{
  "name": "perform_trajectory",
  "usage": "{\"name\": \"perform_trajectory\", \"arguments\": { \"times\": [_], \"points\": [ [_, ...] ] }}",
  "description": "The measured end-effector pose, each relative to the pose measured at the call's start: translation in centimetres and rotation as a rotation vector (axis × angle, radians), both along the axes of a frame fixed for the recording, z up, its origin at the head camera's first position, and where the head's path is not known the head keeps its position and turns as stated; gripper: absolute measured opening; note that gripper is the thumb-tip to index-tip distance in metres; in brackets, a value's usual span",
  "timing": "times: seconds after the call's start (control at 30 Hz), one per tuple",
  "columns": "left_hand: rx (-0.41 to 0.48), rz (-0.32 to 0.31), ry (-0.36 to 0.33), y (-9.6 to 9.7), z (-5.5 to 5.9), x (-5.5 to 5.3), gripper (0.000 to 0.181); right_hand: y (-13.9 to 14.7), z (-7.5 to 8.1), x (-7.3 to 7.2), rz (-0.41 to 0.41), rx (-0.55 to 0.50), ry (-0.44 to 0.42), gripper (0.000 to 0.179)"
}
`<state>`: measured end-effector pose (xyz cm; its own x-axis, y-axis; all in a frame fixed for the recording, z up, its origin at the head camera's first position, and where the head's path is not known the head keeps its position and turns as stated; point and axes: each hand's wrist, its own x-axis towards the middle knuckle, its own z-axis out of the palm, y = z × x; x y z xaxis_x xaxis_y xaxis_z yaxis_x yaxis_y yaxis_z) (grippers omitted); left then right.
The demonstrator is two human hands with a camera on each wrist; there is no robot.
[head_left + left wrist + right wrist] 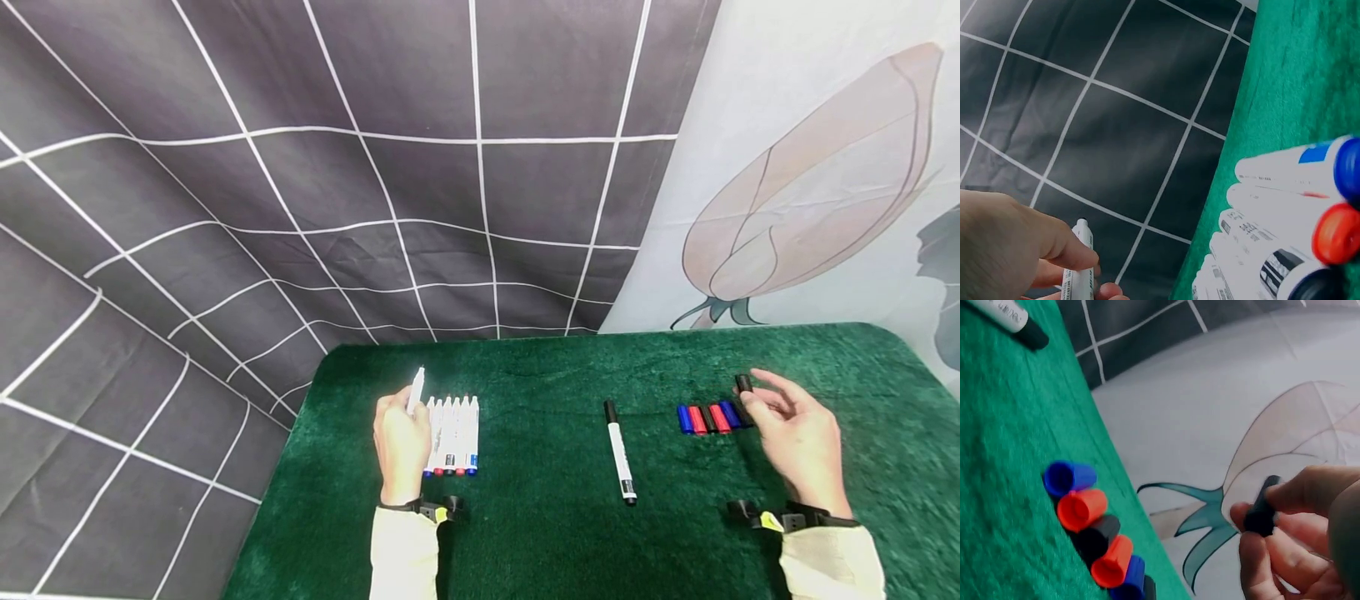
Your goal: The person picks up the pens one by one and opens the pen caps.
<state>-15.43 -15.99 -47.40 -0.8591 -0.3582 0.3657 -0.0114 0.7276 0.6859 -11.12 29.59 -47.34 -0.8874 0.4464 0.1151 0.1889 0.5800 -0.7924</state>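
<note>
My left hand [402, 442] grips a white marker without its cap [416, 390], its narrow end pointing up and away. In the left wrist view this marker [1079, 269] sits between thumb and fingers. Just right of that hand lies a row of several capless white markers [463, 433] with blue, red and black end plugs. My right hand [806, 437] pinches a black marker cap [743, 382], also plain in the right wrist view [1261, 512]. Below the held cap, a row of loose blue, red and black caps [718, 418] lies side by side, partly hidden by the fingers.
A capped black marker [619, 454] lies alone between the two rows on the green plush-covered table [540, 517]. Behind the table hang a dark grid-patterned cloth [420, 183] and a pale cloth with a flower print [817, 183]. Both wrists wear black straps.
</note>
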Motion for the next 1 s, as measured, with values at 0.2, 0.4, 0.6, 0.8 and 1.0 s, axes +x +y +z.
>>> {"name": "perform_trajectory", "arguments": {
  "times": [0.2,0.4,0.6,0.8,1.0],
  "points": [
    [0.046,0.069,-0.067,-0.1,-0.1,0.0,0.022,0.8,-0.2,-0.2,-0.076,-0.072,-0.172,0.054],
    [0.067,0.123,-0.109,-0.3,-0.4,-0.1,0.020,1.0,-0.5,-0.3,-0.142,-0.134,-0.241,0.055],
    [0.072,0.171,-0.124,-0.7,-1.1,-0.3,0.020,1.6,-1.1,-0.5,-0.175,-0.096,-0.272,0.050],
    [0.046,0.184,-0.176,-0.9,-1.6,-0.3,0.019,2.0,-1.4,-0.7,-0.184,-0.089,-0.282,0.048],
    [0.010,0.177,-0.268,-1.1,-1.6,-0.2,0.018,2.0,-1.9,-0.6,-0.215,-0.047,-0.271,0.046]
  ]
}}
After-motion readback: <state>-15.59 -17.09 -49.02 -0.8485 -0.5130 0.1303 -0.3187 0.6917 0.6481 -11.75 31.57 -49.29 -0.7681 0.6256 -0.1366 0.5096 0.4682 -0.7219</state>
